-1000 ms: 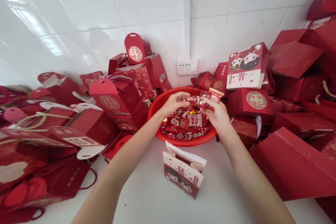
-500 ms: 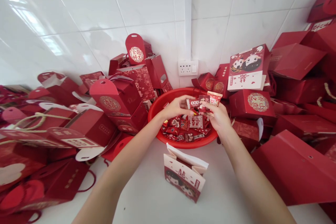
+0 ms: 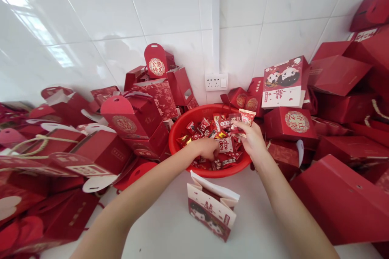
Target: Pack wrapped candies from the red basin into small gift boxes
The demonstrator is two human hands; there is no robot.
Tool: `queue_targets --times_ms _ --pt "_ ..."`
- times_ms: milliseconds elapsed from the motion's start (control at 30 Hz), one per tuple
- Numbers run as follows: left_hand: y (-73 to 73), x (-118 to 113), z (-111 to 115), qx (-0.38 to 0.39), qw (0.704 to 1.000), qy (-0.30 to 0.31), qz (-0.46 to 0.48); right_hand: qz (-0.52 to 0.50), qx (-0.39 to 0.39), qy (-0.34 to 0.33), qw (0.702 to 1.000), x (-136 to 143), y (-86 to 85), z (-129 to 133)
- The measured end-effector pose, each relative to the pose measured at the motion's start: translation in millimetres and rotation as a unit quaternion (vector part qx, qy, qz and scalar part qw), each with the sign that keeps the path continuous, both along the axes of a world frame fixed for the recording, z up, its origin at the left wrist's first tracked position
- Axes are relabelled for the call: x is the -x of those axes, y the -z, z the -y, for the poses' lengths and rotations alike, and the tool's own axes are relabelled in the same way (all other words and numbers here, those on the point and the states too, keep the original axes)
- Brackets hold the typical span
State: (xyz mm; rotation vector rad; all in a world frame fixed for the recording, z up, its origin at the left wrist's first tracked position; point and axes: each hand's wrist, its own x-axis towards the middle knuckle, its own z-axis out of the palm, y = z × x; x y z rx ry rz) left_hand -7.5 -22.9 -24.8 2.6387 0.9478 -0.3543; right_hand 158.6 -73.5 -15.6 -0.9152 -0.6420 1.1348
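Lower than half a second ago, my bare left hand dips among small red printed packets in the round red plastic basin, fingertips hidden, so I cannot tell its grip. At three o'clock, apart, my bare right hand pinches glossy red-and-cream packets; a slack hold could drop them. A brush from my left forearm could topple the cream-and-red paper bag at six o'clock.

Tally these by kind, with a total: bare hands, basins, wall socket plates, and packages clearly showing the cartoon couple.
Bare hands: 2 (left hand, right hand)
Red basin: 1
White wall socket plate: 1
Cartoon-couple packages: 2 (front package, right-side package)
Total: 6
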Motion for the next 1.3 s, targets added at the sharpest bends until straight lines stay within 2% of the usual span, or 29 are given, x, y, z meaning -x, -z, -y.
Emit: queue_targets --times_ms 100,267,400,533,700,833,933,1033,1167,1300 --pt "-0.5 7 -12 -0.01 0.997 -0.021 0.077 0.002 0.0 0.003 1.0 0 -0.3 1" --pt "-3.1 14 -23 0.059 0.968 -0.089 0.227 -0.013 0.005 0.008 1.0 1 -1.5 1" --pt "-3.8 11 -21 0.068 0.954 -0.113 0.268 -0.011 0.005 0.01 1.0 2 -3.0 2" --pt "-2.3 11 -22 0.055 0.958 -0.104 0.26 -0.012 0.009 0.01 1.0 2 -4.8 3" --pt "1.8 15 -24 0.051 0.979 -0.041 0.195 -0.011 0.005 0.013 1.0 2 -4.5 3" --pt "2.8 14 -21 0.078 0.985 -0.001 0.151 -0.009 0.006 0.015 1.0 2 -3.2 3" --pt "2.9 12 -17 0.061 0.993 0.003 0.105 -0.009 0.002 0.011 1.0 3 -2.9 2" --pt "1.8 11 -16 0.044 0.995 -0.02 0.089 -0.008 0.002 0.011 1.0 3 -3.0 2" --pt "-2.9 14 -19 0.04 0.974 -0.078 0.211 -0.025 0.002 0.022 0.999 3 -3.6 1" --pt "-6.4 14 -21 0.033 0.918 -0.147 0.367 -0.06 -0.005 0.063 0.996 1 -3.6 -1"
